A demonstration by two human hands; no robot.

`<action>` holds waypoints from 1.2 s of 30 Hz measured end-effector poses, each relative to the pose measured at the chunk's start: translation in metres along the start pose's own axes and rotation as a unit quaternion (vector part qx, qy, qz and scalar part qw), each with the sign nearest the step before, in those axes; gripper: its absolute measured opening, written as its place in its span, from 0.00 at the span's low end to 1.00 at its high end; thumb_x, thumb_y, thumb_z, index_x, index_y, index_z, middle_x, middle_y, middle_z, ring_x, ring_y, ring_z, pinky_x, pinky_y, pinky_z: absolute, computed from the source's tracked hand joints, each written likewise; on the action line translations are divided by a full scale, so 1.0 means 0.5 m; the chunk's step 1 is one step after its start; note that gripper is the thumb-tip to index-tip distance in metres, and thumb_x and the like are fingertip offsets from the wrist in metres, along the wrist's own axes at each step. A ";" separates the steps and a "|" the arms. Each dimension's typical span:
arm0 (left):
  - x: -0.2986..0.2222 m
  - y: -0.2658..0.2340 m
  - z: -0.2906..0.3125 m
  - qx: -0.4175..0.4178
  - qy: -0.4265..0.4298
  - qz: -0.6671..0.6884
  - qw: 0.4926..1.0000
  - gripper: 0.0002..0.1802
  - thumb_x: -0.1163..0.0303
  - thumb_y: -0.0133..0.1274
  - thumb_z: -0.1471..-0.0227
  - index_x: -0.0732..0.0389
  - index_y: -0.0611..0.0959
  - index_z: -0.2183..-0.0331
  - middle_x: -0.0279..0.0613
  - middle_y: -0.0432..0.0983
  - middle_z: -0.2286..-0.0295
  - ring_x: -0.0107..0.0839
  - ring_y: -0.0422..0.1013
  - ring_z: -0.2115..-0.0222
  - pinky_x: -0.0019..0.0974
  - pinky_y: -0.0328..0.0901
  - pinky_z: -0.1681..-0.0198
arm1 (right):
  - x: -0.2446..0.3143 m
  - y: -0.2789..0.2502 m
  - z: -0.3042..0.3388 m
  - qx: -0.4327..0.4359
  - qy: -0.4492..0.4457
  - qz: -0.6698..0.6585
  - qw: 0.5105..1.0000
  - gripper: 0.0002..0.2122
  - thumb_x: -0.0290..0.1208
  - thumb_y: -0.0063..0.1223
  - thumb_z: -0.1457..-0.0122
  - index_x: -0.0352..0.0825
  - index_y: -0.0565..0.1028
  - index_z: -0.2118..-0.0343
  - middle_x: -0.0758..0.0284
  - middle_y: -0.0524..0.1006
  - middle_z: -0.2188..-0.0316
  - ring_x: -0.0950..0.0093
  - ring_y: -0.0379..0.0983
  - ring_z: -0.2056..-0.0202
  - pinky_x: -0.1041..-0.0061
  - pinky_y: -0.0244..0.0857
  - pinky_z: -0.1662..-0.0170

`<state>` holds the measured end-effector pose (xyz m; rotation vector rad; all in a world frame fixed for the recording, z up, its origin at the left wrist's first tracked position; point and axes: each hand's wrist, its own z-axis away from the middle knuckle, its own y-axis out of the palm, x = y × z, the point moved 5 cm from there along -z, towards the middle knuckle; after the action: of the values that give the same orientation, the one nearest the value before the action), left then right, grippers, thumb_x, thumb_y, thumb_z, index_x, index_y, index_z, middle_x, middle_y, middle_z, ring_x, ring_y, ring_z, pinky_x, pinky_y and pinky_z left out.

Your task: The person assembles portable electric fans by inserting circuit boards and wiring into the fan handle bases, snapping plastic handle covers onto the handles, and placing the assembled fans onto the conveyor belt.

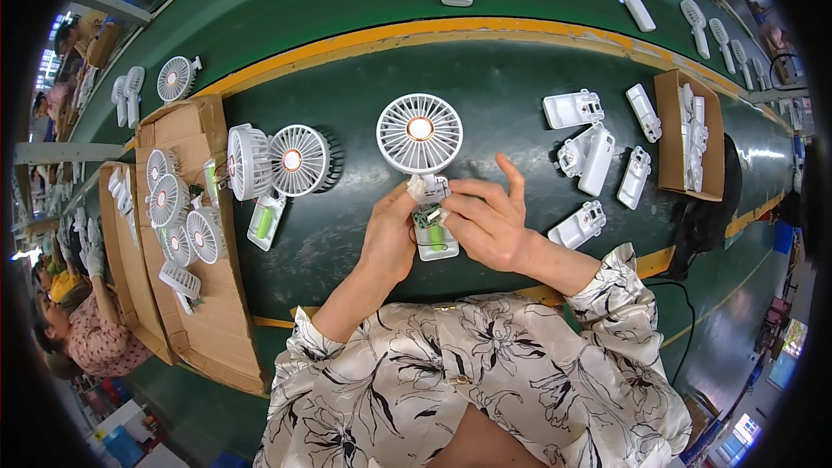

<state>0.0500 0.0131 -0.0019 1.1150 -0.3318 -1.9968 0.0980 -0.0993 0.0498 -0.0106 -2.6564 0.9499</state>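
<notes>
In front of me a white handheld fan lies with its round grille away from me and its handle open. Inside the handle shows a green battery, with a small green circuit board above it. My left hand is closed on the handle's left side near the neck, a white cover on one fingertip. From the right, my right hand pinches at the circuit board, one finger raised away from the others. The fingers partly hide the board and handle, and the exact fingertip contact is hard to make out.
Two more fans lie to the left, beside a cardboard box holding several fans. White handle shells are scattered at right, near a carton of white parts. Beyond the yellow edge, a green belt bears fans. Co-workers sit at far left.
</notes>
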 end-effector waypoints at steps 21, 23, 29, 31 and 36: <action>-0.025 0.028 0.003 0.041 -0.078 0.023 0.996 0.18 0.65 0.40 0.49 0.64 0.68 0.58 0.40 0.69 0.63 0.32 0.67 0.62 0.37 0.62 0.58 | -0.062 0.005 -0.064 0.197 0.159 -0.212 0.944 0.07 0.13 0.44 0.60 0.28 0.67 0.75 0.62 0.65 0.67 0.63 0.66 0.69 0.69 0.63 0.71; -0.025 0.026 -0.001 0.044 -0.082 0.025 0.995 0.17 0.65 0.41 0.50 0.65 0.68 0.58 0.40 0.69 0.63 0.32 0.67 0.62 0.37 0.62 0.58 | -0.063 0.006 -0.065 0.201 0.154 -0.205 0.945 0.07 0.13 0.43 0.60 0.28 0.66 0.75 0.61 0.64 0.66 0.63 0.65 0.68 0.69 0.62 0.70; -0.017 0.011 -0.003 0.054 -0.080 0.029 0.995 0.17 0.64 0.41 0.49 0.65 0.69 0.60 0.40 0.70 0.65 0.31 0.68 0.63 0.36 0.63 0.60 | -0.059 0.015 -0.064 0.207 0.155 -0.211 0.943 0.07 0.12 0.44 0.60 0.27 0.66 0.75 0.60 0.64 0.66 0.63 0.65 0.67 0.70 0.63 0.68; -0.014 0.006 -0.005 0.054 -0.075 0.039 0.995 0.17 0.63 0.42 0.49 0.66 0.69 0.61 0.40 0.70 0.65 0.30 0.68 0.64 0.36 0.63 0.60 | -0.060 0.015 -0.064 0.208 0.146 -0.206 0.945 0.08 0.12 0.44 0.61 0.26 0.66 0.75 0.60 0.64 0.66 0.63 0.65 0.67 0.71 0.63 0.68; -0.013 0.004 -0.004 0.042 -0.075 0.031 0.996 0.17 0.64 0.43 0.49 0.66 0.70 0.61 0.40 0.70 0.66 0.30 0.68 0.64 0.36 0.63 0.61 | -0.057 0.014 -0.064 0.205 0.138 -0.212 0.945 0.08 0.11 0.44 0.60 0.25 0.67 0.73 0.59 0.65 0.67 0.63 0.66 0.68 0.73 0.62 0.66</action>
<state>0.0544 0.0173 0.0019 0.9955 -0.5268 -2.0314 0.1338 -0.0773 0.0601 0.4669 -2.0436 1.2189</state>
